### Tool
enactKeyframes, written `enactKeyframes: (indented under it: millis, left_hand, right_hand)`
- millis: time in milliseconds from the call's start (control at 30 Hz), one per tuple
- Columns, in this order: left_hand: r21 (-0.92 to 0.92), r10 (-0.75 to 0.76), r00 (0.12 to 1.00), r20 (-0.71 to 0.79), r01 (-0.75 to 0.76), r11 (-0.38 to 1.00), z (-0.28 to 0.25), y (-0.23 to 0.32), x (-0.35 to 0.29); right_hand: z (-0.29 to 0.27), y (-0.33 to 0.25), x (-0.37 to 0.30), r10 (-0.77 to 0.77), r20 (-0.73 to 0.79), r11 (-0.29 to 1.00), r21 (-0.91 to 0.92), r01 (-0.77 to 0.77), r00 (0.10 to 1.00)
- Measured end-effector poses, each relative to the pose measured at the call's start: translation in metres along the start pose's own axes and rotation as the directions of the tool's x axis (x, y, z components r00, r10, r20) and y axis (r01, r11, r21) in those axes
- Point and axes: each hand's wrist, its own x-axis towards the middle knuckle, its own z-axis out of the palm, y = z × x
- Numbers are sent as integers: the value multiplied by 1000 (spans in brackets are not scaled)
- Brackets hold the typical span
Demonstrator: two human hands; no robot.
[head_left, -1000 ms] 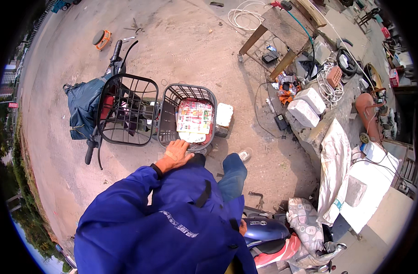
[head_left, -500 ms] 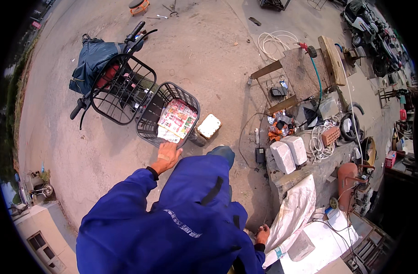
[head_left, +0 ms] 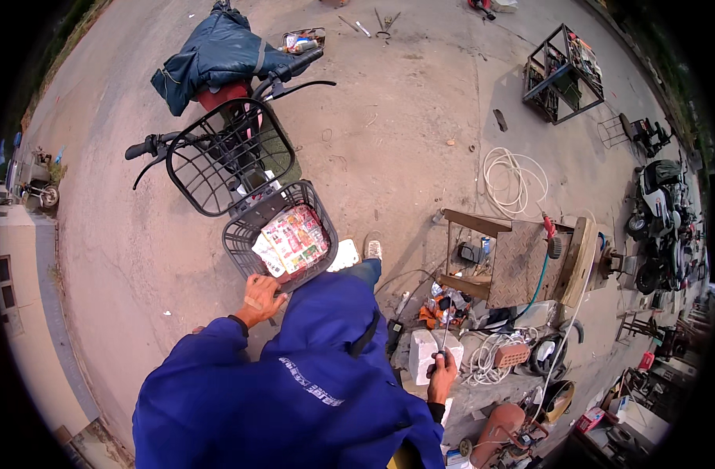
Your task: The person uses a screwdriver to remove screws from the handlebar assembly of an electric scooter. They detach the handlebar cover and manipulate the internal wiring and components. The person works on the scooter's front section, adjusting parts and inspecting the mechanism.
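Note:
My left hand (head_left: pixel 259 301), with a tan plaster across its back, rests at the near rim of a black wire basket (head_left: pixel 231 248) on the front of a two-wheeler. Its fingers are bent but apart, and they seem to touch the rim. Inside the basket lies a red-and-white printed paper package (head_left: pixel 296 241). On the right, my right hand (head_left: pixel 443 377) is closed around the dark handle of a screwdriver (head_left: pixel 448 322), its thin shaft pointing up and away. Just left of that hand stands a white block (head_left: pixel 424 353).
Handlebars (head_left: pixel 275 82) and a blue-grey cover (head_left: pixel 216 59) rise beyond the basket. At right are a metal-plated stand (head_left: pixel 521 266), coiled white hose (head_left: pixel 490 359), a brick (head_left: pixel 512 356) and a reddish tank (head_left: pixel 499 426). A black frame (head_left: pixel 564 74) stands farther off.
My right hand has come up and forward from beside the white sack, and the screwdriver now shows in it. My left hand stays by the basket rim. The view has swung to the right.

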Motion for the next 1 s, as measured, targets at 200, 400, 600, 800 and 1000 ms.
enactKeyframes:
  millis: [200, 400, 600, 800, 1000]
  left_hand:
    - [19, -172, 969, 177, 172, 985, -9, 1, -12]
    - [36, -213, 942, 258, 211, 977, -18, 6, 12]
    - [61, -557, 811, -177, 574, 816, 29, 79, -1]
    - [-379, -856, 87, -509, 871, 314, 51, 161, 95]
    - [-692, -985, -121, -120, 722, -4, 85, 232, 211]
  right_hand:
    - [66, -159, 121, -142, 285, 878, -406, 253, 948]
    - [98, -256, 203, -158, 346, 911, -310, 272, 925]
    - [170, -341, 326, -205, 589, 673, -495, 550, 781]
    - [290, -443, 432, 7, 696, 796, -439, 417, 718]
    - [425, -529, 459, 110, 845, 340, -527, 779, 524]
